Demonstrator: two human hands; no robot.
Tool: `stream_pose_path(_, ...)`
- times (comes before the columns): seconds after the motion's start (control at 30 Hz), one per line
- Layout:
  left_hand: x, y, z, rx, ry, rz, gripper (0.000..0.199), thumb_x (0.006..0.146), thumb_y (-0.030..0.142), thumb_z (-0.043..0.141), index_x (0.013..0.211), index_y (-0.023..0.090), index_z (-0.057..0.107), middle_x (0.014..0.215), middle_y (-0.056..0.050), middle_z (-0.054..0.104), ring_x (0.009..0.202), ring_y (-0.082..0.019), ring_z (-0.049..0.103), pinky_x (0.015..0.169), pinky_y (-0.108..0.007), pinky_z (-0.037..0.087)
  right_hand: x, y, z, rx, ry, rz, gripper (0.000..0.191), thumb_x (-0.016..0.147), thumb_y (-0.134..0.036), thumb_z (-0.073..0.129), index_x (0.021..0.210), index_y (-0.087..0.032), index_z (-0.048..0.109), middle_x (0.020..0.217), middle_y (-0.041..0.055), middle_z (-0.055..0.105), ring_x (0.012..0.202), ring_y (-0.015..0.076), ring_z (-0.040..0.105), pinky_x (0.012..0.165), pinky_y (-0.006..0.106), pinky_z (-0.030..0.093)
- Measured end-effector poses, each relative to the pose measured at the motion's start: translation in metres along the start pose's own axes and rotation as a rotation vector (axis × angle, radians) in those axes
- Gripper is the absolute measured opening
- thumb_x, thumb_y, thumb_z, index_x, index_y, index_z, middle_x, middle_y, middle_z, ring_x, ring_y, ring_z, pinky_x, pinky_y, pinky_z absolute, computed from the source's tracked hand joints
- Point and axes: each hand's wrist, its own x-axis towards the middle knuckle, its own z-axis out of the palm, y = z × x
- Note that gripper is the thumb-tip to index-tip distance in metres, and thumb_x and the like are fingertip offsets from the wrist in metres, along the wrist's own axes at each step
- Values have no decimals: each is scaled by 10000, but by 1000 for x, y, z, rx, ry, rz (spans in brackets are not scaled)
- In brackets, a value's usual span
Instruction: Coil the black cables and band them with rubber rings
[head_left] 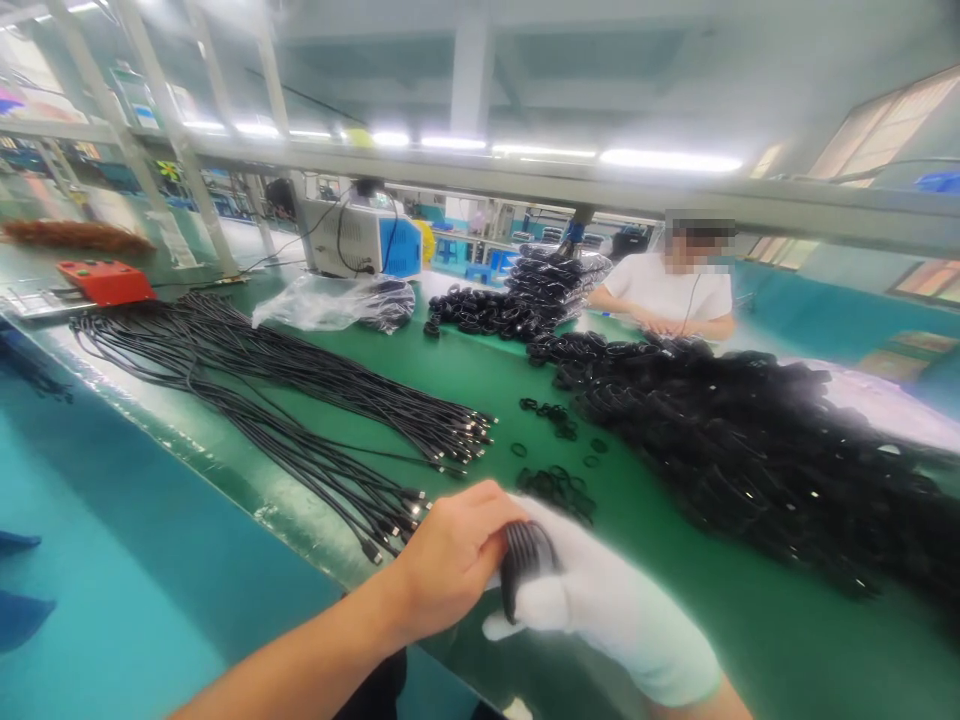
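A coiled black cable (529,562) is held between my two hands near the front edge of the green table. My left hand (459,552), bare, curls its fingers over the coil's left side. My right hand (559,590), in a white glove, grips the coil from the other side with the thumb across its front. Parts of the coil are hidden by the fingers. Just left of my hands lie the connector ends of straight black cables (300,440). Beyond my hands sits a small heap of thin black bands (555,490).
A large heap of coiled black cables (720,430) covers the right side of the green table (405,372). A second bundle of straight cables (300,365), a clear plastic bag (315,303), a red device (105,282) and a white-blue machine (364,240) lie farther off. A co-worker (667,290) sits opposite.
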Motion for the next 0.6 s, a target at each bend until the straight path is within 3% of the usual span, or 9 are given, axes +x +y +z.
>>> stream_pose_path(0.23, 8, 0, 0, 50, -38, -77, 306, 823, 24, 404, 897, 190, 650, 841, -6, 578, 786, -117, 552, 722, -224, 435, 8, 15, -2, 198, -23, 54, 535, 605, -114, 767, 1091, -162, 546, 854, 41, 647, 830, 225, 643, 756, 422, 544)
stream_pose_path(0.43, 13, 2, -5, -153, -42, -334, 229, 809, 166, 503, 1025, 222, 553, 839, 19, 610, 682, -113, 565, 611, -217, 450, 9, 22, -12, 468, -148, 73, 428, 719, -241, 711, 1103, -140, 551, 931, 95, 627, 818, 210, 644, 713, 409, 550)
stream_pose_path(0.6, 16, -3, 1, -50, 25, -386, 99, 785, 179, 503, 843, 205, 578, 727, 19, 622, 667, -128, 569, 593, -219, 433, 13, 34, -13, 477, -120, 54, 278, 785, -251, 657, 1016, -108, 600, 867, 100, 635, 779, 183, 635, 686, 365, 546)
